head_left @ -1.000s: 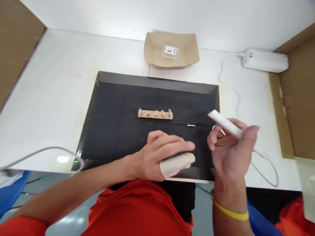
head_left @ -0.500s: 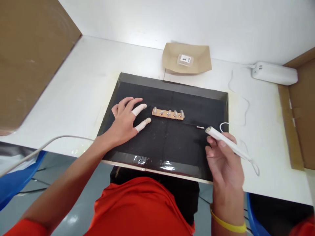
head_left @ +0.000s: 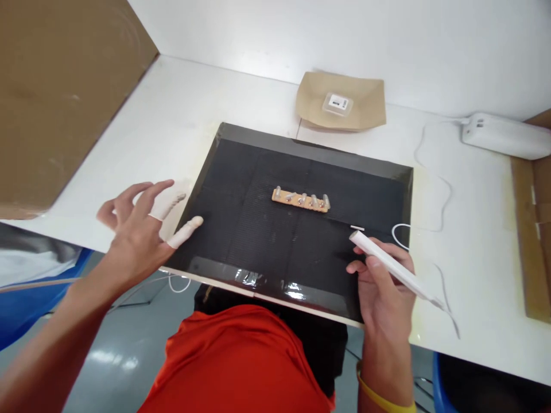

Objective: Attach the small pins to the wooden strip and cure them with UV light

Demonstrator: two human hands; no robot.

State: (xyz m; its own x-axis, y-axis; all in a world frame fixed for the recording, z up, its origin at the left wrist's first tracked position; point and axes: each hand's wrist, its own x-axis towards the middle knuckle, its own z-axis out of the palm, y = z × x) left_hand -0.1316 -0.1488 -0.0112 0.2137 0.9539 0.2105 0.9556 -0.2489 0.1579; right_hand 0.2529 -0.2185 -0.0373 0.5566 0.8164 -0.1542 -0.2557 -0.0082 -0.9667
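My left hand [head_left: 144,226] hovers at the left edge of the black mat [head_left: 267,241], fingers spread and holding nothing. White finger cots cover its thumb and index finger. In my right hand [head_left: 385,287] is a white pen-shaped tool [head_left: 387,264] with a cord at its back end, its flat front end pointing up and left. Just beyond that end lies a small metal pin [head_left: 357,228] on the mat. Near the mat's middle sits a narrow tan strip [head_left: 300,201] bearing several clear, tube-like pieces, apart from both hands.
A brown paper tray [head_left: 310,103] behind the mat holds a small clear labelled box [head_left: 337,104]. A white power bank-like block [head_left: 503,135] stands at the right, with a thin white cable. Cardboard panels [head_left: 64,103] flank the white table [head_left: 181,109]. Another cord runs at the lower left.
My left hand has moved left, away from the tan strip to the mat's edge. My right hand still holds the white tool, its front end slightly lower. The view has shifted a little.
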